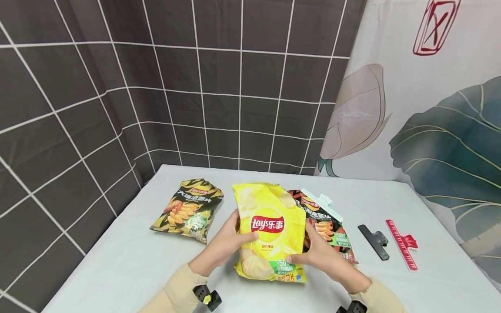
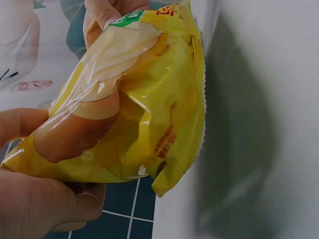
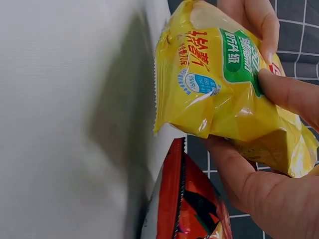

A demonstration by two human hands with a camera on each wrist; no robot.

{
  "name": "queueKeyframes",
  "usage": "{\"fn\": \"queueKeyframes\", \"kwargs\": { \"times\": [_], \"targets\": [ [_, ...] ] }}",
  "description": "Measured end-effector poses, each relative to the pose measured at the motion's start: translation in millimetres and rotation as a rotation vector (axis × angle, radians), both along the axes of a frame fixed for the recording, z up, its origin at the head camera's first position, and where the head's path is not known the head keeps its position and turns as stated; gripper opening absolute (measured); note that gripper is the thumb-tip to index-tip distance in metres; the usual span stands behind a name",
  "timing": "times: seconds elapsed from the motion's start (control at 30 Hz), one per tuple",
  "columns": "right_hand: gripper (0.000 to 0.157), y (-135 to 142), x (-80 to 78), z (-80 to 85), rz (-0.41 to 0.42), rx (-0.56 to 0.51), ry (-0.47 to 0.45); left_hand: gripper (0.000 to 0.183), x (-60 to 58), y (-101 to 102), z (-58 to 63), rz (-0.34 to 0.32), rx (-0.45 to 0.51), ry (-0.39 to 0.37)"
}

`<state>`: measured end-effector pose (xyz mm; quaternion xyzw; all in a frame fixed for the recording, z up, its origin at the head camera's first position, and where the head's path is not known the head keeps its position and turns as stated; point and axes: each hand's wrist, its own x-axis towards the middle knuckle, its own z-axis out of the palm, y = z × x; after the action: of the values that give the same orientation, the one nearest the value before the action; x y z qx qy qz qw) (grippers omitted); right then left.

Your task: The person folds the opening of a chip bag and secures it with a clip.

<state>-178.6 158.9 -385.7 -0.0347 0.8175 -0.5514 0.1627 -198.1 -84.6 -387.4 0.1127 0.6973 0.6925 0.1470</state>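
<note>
A yellow Lay's chip bag is held upright between both hands in the head view. My left hand grips its left edge, thumb on the front and fingers behind. My right hand grips the lower right edge, its thumb beside the green label. In both wrist views, the bag's bottom seam is close over the white table, and its shadow falls there. Behind the right hand lies a black-and-red chip bag, partly hidden, with a light blue bag clip across its top.
A black-and-gold chip bag lies at the table's left. Over on the right are a black bag clip and a red bag clip. A dark gridded curtain hangs behind the table's far edge.
</note>
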Motion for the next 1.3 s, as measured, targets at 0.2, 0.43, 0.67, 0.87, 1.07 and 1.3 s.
{"fn": "queueKeyframes", "kwargs": {
  "times": [0.2,0.43,0.67,0.87,1.07,1.3],
  "targets": [
    [0.1,4,4.6,-6.3,-0.001,0.019,0.024,0.079,4.7,1,-0.2,-0.006,-0.06,0.012],
    [0.103,4,8.5,-15.0,-0.049,0.106,0.056,0.079,5.8,3,-5.6,-0.006,-0.084,-0.009],
    [0.104,6,12.3,-17.2,-0.003,0.086,0.069,0.074,7.6,3,-8.9,-0.018,-0.07,-0.043],
    [0.103,6,14.3,-16.8,-0.007,0.104,0.073,0.074,6.7,2,-10.7,-0.025,-0.068,-0.043],
    [0.105,6,14.5,-17.3,-0.042,0.124,0.065,0.075,0.6,-2,-13.0,0.001,-0.096,-0.007],
    [0.095,6,14.5,-13.5,-0.051,0.091,0.059,0.079,-8.9,-6,-8.2,0.077,-0.078,0.044]
  ]
}}
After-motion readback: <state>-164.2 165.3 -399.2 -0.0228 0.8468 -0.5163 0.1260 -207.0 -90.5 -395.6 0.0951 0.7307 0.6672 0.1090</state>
